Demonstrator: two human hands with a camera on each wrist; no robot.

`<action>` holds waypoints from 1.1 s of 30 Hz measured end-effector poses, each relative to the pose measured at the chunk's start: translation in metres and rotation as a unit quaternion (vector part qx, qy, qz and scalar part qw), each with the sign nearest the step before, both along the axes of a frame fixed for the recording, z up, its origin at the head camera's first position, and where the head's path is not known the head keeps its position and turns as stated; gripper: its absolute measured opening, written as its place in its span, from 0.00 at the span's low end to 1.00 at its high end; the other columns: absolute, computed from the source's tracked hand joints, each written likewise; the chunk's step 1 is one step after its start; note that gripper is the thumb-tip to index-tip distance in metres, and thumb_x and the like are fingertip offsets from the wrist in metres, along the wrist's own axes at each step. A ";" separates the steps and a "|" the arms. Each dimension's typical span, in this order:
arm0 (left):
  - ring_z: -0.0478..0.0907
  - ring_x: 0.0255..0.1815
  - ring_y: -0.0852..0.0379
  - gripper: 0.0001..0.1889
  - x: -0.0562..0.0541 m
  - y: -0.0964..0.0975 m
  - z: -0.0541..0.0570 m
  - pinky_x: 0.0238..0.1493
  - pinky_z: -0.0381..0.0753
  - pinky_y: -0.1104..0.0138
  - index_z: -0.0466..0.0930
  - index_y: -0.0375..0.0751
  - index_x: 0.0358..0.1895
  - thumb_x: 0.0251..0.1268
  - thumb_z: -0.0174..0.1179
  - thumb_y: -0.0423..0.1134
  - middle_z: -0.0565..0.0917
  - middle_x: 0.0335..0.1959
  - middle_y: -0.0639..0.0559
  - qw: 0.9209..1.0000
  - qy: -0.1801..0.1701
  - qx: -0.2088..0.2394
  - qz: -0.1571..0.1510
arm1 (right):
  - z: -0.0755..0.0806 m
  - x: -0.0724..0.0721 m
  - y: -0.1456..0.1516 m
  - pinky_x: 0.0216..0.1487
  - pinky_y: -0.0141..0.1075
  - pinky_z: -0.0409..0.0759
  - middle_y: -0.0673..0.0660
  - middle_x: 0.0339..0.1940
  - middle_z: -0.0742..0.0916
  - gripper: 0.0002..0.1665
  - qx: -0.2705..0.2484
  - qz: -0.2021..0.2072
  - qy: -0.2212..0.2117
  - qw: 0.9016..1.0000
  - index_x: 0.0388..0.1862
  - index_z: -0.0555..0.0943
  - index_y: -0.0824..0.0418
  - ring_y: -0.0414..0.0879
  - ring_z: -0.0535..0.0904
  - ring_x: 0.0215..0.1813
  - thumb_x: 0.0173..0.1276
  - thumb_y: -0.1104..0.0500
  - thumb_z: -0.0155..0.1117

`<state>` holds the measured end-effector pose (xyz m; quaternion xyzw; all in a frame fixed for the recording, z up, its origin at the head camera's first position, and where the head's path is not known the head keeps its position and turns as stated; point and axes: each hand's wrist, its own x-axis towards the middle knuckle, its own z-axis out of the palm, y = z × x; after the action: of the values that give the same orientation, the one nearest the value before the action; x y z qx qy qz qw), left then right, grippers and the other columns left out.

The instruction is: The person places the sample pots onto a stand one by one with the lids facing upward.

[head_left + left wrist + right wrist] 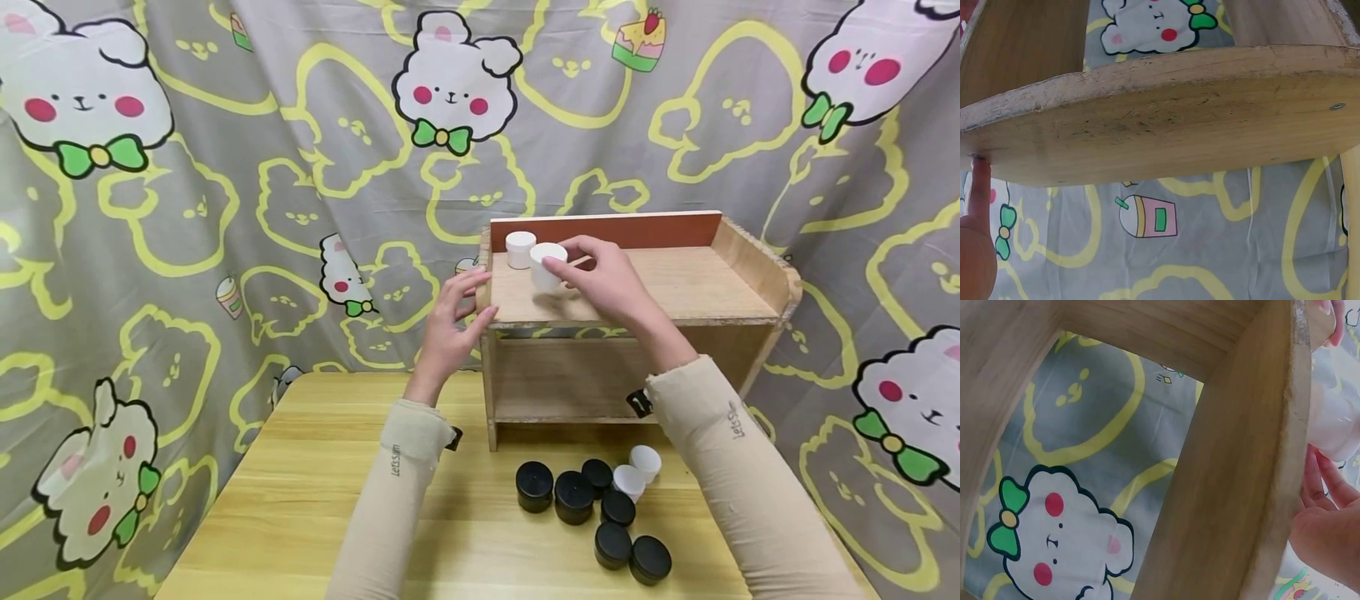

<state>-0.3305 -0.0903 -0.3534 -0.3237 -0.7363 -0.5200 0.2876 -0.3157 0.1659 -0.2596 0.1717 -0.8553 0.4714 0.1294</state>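
In the head view my right hand pinches a small white jar between thumb and fingers, a little above the top shelf of a wooden rack. Another white jar stands on that shelf in the back left corner. The right wrist view shows the held jar beyond the shelf's edge, partly hidden by the board. At the rack's left side my left hand has its fingers spread and lightly bent; in the left wrist view a fingertip touches the side panel.
On the wooden table, in front of the rack, are several black-lidded jars and two white jars. The rack has a lower shelf and a raised right side wall. A patterned curtain hangs behind.
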 end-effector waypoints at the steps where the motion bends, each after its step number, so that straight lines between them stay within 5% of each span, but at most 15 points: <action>1: 0.78 0.63 0.46 0.24 0.000 0.000 0.000 0.61 0.86 0.55 0.77 0.49 0.69 0.71 0.67 0.37 0.73 0.73 0.54 1.000 0.001 -0.001 0.000 | 0.000 -0.002 -0.001 0.49 0.38 0.83 0.59 0.52 0.88 0.30 -0.004 0.001 -0.003 1.000 0.60 0.83 0.58 0.54 0.87 0.47 0.72 0.38 0.67; 8: 0.78 0.64 0.46 0.24 0.000 0.000 0.001 0.61 0.86 0.52 0.77 0.45 0.69 0.71 0.67 0.37 0.72 0.73 0.54 1.000 -0.003 -0.004 -0.003 | -0.003 -0.020 -0.011 0.54 0.46 0.85 0.60 0.53 0.87 0.31 -0.034 -0.001 -0.017 0.999 0.62 0.82 0.59 0.55 0.87 0.48 0.72 0.39 0.68; 20: 0.78 0.64 0.43 0.25 0.000 0.001 0.001 0.60 0.86 0.48 0.77 0.43 0.68 0.69 0.68 0.33 0.72 0.73 0.50 1.000 -0.007 0.008 -0.005 | -0.008 -0.039 -0.028 0.47 0.37 0.89 0.61 0.51 0.86 0.32 -0.055 -0.016 -0.021 0.998 0.62 0.81 0.63 0.52 0.87 0.47 0.72 0.40 0.69; 26: 0.78 0.64 0.46 0.24 -0.001 0.001 0.000 0.60 0.86 0.53 0.77 0.47 0.68 0.71 0.67 0.36 0.72 0.73 0.53 1.000 -0.001 0.000 -0.002 | -0.011 -0.042 -0.033 0.42 0.31 0.84 0.63 0.50 0.89 0.30 -0.027 -0.022 0.014 0.999 0.60 0.83 0.63 0.53 0.88 0.45 0.71 0.41 0.69; 33: 0.79 0.63 0.45 0.24 -0.002 0.001 -0.001 0.60 0.87 0.53 0.78 0.48 0.68 0.71 0.67 0.36 0.73 0.73 0.52 1.000 0.010 0.004 -0.002 | -0.014 -0.044 -0.036 0.50 0.40 0.83 0.63 0.50 0.89 0.30 -0.009 -0.034 0.026 0.999 0.58 0.84 0.63 0.53 0.86 0.49 0.70 0.41 0.70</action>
<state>-0.3326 -0.0892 -0.3545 -0.3293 -0.7309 -0.5199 0.2952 -0.3596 0.1299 -0.2732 0.1538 -0.8525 0.4702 0.1687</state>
